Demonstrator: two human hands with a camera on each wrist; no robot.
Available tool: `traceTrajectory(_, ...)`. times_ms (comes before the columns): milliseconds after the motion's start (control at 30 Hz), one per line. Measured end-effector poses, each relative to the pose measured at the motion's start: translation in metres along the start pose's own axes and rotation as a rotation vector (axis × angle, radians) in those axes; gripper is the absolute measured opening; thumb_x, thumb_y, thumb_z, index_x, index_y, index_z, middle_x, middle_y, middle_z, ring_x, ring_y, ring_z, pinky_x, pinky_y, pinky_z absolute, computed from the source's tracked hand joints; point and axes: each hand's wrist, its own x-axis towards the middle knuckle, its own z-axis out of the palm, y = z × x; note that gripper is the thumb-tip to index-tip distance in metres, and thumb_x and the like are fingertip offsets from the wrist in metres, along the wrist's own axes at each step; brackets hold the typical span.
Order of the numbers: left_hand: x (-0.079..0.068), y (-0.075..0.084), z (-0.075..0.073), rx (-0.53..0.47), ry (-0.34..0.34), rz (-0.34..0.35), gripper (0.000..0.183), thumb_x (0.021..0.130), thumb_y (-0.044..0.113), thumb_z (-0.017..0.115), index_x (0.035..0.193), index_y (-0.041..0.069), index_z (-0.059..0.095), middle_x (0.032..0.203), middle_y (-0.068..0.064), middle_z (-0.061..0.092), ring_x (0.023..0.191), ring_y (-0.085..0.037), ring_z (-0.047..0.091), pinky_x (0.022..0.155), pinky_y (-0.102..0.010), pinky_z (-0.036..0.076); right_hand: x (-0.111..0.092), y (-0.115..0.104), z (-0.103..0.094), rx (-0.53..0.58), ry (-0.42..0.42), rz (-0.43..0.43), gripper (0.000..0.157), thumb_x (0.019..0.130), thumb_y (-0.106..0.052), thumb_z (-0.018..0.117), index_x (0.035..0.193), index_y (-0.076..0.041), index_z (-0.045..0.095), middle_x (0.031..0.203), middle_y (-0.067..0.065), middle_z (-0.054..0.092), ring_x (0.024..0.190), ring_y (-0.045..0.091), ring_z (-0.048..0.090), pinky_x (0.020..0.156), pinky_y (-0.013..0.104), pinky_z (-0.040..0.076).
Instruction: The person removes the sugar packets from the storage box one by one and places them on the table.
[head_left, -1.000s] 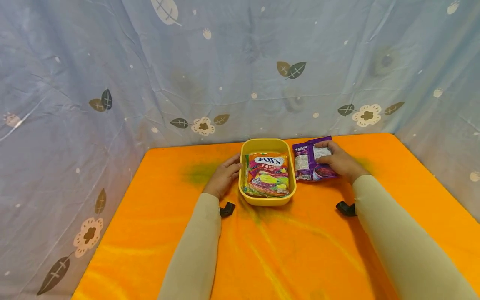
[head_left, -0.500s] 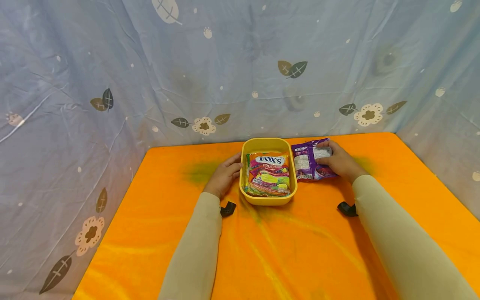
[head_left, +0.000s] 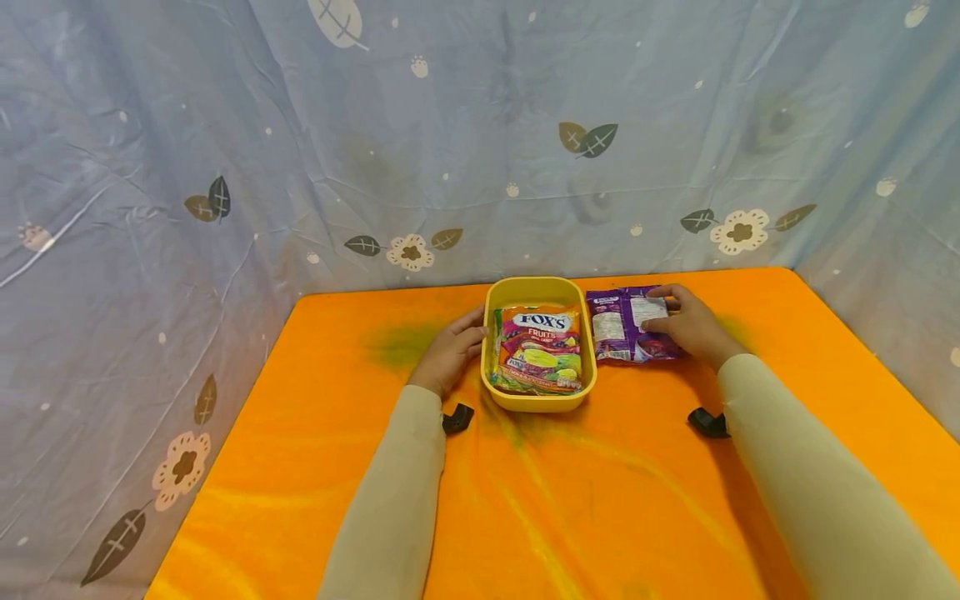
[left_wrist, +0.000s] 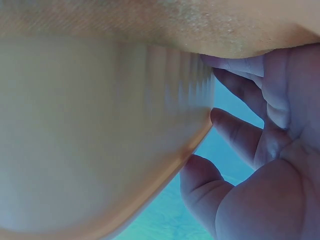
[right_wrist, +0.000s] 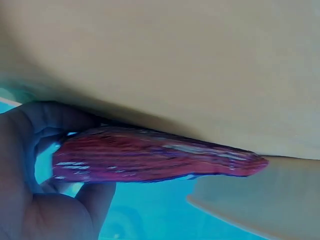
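Observation:
A yellow plastic tub [head_left: 538, 403] stands near the table's back edge. Inside it lies a bag of Fox's Fruits candy [head_left: 538, 350], its printed front facing up. My left hand [head_left: 447, 354] is at the tub's left side; in the left wrist view, its loosely bent fingertips touch the tub's pale-looking wall [left_wrist: 100, 140]. Just right of the tub lies a purple candy bag [head_left: 618, 329], its back with white label panels facing up. My right hand [head_left: 693, 327] holds this bag's right end between thumb and fingers; the right wrist view shows the bag [right_wrist: 150, 155] between them.
An orange cloth [head_left: 555, 492] covers the table. Patterned grey-blue curtains [head_left: 480, 150] close off the back and both sides. Black wrist mounts [head_left: 457, 418] show beneath both sleeves.
My right hand has shifted slightly right, and the purple bag's upper right corner has come down so that it lies flatter and straighter. The left hand and the tub stay in place.

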Motion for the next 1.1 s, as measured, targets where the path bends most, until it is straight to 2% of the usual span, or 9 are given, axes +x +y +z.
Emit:
traceTrajectory(200,0.001,0.000,0.000,0.017,-0.013,0.015,0.048,0.095,0.020,0.059,0.142,0.021,0.049,0.139,0.003,0.048,0.116,-0.018,0.056,0.093,-0.030,0.047,-0.007,0.009,-0.015,0.056,-0.022,0.025,0.067,0.092,-0.024,0.066,0.146,-0.008,0.029,0.138,0.027,0.036,0.112,0.041,0.047,0.084,0.037,0.052)
traceTrajectory(500,0.000,-0.001,0.000,0.016,0.002,0.003,0.047,0.094,0.022,0.061,0.140,0.025,0.052,0.139,0.006,0.049,0.116,-0.018,0.056,0.094,-0.032,0.046,-0.016,0.012,-0.022,0.123,-0.032,0.027,0.066,0.094,-0.018,0.062,0.148,-0.006,0.025,0.137,0.029,0.035,0.111,0.040,0.047,0.081,0.034,0.054)
traceTrajectory(833,-0.001,0.000,0.000,0.013,-0.002,-0.003,0.047,0.095,0.022,0.060,0.141,0.024,0.051,0.139,0.007,0.048,0.115,-0.016,0.056,0.094,-0.030,0.046,-0.015,0.009,-0.022,0.069,-0.017,0.002,0.064,0.094,-0.023,0.063,0.146,-0.009,0.029,0.135,0.026,0.038,0.109,0.038,0.048,0.079,0.036,0.054)
traceTrajectory(1100,-0.001,0.001,-0.001,0.009,-0.001,-0.008,0.047,0.095,0.022,0.060,0.140,0.024,0.051,0.139,0.006,0.048,0.116,-0.016,0.056,0.094,-0.031,0.046,-0.017,0.006,-0.022,0.084,0.026,-0.037,0.060,0.094,-0.021,0.062,0.144,-0.006,0.032,0.134,0.026,0.041,0.107,0.037,0.049,0.077,0.038,0.054)
